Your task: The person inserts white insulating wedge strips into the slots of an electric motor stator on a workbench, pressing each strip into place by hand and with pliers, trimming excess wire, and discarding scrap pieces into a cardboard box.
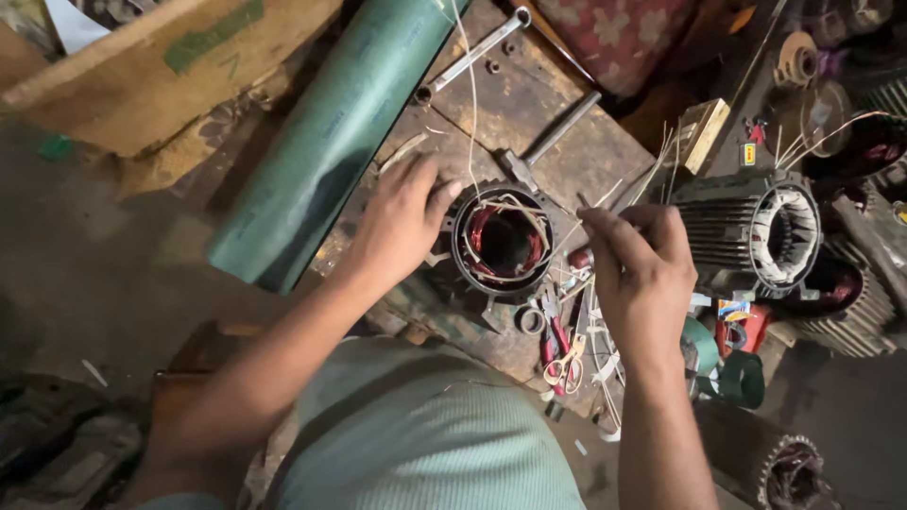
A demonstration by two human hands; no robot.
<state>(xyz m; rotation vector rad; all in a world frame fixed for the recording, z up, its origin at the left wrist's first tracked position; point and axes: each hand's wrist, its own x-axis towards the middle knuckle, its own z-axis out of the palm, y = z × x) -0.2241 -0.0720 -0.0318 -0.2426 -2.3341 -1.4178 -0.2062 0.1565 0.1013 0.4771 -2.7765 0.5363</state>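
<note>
On the worn wooden bench [567, 161] sits the round motor stator with red copper windings [501, 244]. The left hand [402, 222] braces its rim, fingers spread; the right hand [642, 264] pinches thin pale cord [557, 247]. Best keep that cord taut.

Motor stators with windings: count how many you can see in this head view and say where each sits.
3, perhaps more. One stator lies between the hands; a finned stator is right of it; a third is at the bottom right corner. Dark clutter along the right edge may hide others.
</note>
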